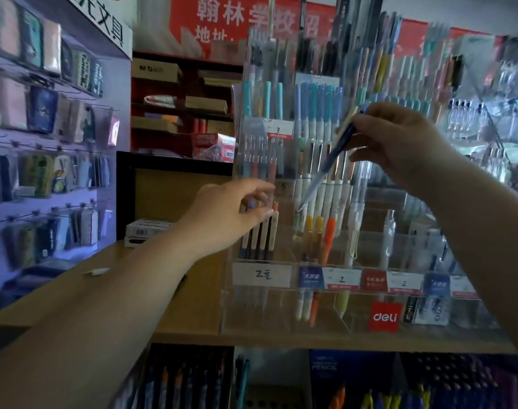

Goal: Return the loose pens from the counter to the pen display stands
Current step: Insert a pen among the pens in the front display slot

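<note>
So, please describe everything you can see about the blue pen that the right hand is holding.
The blue pen is slim, with a dark blue upper barrel and a paler, translucent-looking lower part, probably plastic. It is motion-blurred, so details are unclear. It tilts steeply, tip pointing down and left. The right hand pinches its upper end. Its tip sits among the white pens in the clear acrylic display stand; contact cannot be judged.

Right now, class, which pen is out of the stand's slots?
The blue pen, pinched in the right hand and slanting across the upright stocked pens.
</note>
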The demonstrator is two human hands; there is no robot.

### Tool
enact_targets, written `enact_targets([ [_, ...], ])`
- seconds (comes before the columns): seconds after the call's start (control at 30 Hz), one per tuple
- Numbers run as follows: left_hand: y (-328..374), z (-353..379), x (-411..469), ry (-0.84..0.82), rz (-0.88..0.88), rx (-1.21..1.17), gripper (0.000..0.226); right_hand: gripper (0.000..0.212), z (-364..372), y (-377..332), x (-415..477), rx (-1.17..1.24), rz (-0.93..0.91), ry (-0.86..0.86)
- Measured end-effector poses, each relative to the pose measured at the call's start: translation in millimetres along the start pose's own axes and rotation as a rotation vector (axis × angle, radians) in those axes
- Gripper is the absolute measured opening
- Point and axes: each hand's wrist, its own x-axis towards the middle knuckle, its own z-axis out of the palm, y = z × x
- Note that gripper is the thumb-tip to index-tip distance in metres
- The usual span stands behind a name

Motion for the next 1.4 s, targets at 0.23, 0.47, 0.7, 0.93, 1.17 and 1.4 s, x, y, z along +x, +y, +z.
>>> enact_targets([
  [0.23, -2.6, -5.4, 1.0, -0.078, 0.034, -0.101, 0.023, 0.013, 17.6, 19.4, -1.0, -0.098, 0.014, -0.2],
  [0.47, -7.4, -6.9, 2.3, -0.071, 0.074, -0.127, 0.027, 0.016, 30.5, 29.2, -6.3, -0.179, 0.064, -0.412],
  [0.7, -7.1, -6.8, 2.3, -0.062, 0.095, -0.132, 0.027, 0.012, 38.1, 32.4, -7.2, -0.224, 0.134, -0.516],
  [0.93, -6.6, -7.8, 2.9, -0.083, 0.09, -0.137, 0.027, 0.016, 32.9, 31.8, -2.6, -0.141, 0.167, -0.581],
  [1.17, -8.7, -6.9, 3.0, -0.078, 0.098, -0.137, 0.027, 0.014, 28.8, 33.6, 2.8, -0.092, 0.193, -0.594],
  [1.4, -7.6, -6.3, 3.2, -0.078, 0.099, -0.128, 0.026, 0.02, 30.7, 32.7, 4.2, -0.08, 0.232, -0.674],
])
